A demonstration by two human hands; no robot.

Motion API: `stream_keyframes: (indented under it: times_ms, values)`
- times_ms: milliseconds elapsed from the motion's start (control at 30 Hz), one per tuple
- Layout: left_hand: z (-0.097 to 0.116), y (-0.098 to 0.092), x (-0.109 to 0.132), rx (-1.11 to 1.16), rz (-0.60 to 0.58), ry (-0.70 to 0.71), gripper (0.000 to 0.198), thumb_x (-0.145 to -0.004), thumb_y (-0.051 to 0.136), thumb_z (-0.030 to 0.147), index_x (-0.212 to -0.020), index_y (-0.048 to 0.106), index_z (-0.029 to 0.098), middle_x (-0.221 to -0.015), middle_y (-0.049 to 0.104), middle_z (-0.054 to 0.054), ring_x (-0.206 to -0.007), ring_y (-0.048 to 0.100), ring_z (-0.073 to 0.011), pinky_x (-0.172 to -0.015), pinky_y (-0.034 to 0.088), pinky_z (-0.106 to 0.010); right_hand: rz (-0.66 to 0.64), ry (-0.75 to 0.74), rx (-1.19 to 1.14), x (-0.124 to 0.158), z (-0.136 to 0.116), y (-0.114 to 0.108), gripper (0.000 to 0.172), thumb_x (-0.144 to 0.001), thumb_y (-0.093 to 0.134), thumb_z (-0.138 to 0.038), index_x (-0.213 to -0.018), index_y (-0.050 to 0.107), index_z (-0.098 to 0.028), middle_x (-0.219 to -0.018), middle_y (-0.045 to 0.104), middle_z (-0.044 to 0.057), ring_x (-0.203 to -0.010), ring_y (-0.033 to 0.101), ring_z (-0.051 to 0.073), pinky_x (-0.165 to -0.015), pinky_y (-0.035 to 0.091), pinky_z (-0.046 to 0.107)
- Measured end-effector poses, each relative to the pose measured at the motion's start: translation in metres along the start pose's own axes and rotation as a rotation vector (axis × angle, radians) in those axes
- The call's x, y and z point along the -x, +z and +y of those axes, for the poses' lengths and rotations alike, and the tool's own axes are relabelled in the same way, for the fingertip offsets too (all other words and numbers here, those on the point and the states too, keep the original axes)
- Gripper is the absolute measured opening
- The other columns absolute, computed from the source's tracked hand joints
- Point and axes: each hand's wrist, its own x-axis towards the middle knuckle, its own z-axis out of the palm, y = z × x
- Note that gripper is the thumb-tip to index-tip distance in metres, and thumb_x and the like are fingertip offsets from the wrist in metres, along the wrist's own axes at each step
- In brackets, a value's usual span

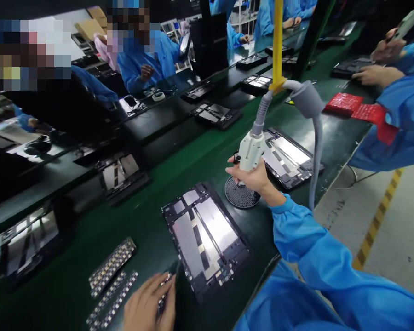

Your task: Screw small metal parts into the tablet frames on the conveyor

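My right hand [255, 178] is wrapped round a white electric screwdriver [251, 149], which hangs by a grey cable from above. Its tip points down over a round black dish [239, 196] with a grid of holes. At the bottom, my left hand [150, 301] has its fingers closed on a narrow dark strip [163, 294], partly hidden by them. Between my hands lies an opened tablet [207, 234], its metal plates and inner boards facing up. Left of my left hand lie several similar strips [113, 266] with light and dark squares.
Another opened tablet [290, 158] lies beyond the dish. More units, such as one tablet [120, 177], line the green conveyor [179, 161]. A co-worker's hand [379, 76] works at the right near red bubble wrap [345, 105]. A yellow bar [278, 41] hangs overhead.
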Motion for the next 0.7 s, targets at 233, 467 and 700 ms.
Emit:
stream_keyframes:
  times_ms: [233, 467, 700]
  values:
    - [0.056, 0.061, -0.024, 0.359, 0.074, -0.11, 0.009, -0.079, 0.067, 0.016, -0.083, 0.061, 0.021, -0.079, 0.07, 0.001, -0.077, 0.068, -0.0162, -0.106, 0.038, -0.048, 0.017, 0.017, 0.046, 0.011, -0.001, -0.005, 0.019, -0.067, 0.075, -0.026, -0.081, 0.066, -0.017, -0.044, 0.055, -0.006, -0.038, 0.049, 0.01, -0.043, 0.048, 0.029]
    - [0.062, 0.056, -0.01, 0.401, 0.007, 0.013, 0.016, -0.081, 0.063, 0.01, -0.093, 0.064, 0.021, -0.084, 0.069, 0.0, -0.082, 0.067, -0.0137, -0.101, 0.043, -0.039, -0.03, 0.076, 0.027, 0.016, 0.006, -0.005, 0.022, -0.066, 0.076, -0.026, -0.085, 0.066, -0.017, -0.045, 0.056, -0.006, -0.037, 0.048, 0.01, -0.041, 0.046, 0.028]
    - [0.062, 0.026, -0.023, 0.224, 0.169, -0.37, 0.015, -0.082, 0.066, 0.025, -0.096, 0.071, 0.025, -0.085, 0.068, 0.0, -0.069, 0.063, -0.0117, -0.067, 0.052, -0.023, -0.051, 0.128, 0.046, 0.017, 0.008, -0.002, 0.021, -0.064, 0.077, -0.025, -0.079, 0.065, -0.018, -0.045, 0.056, -0.006, -0.037, 0.049, 0.01, -0.042, 0.046, 0.028]
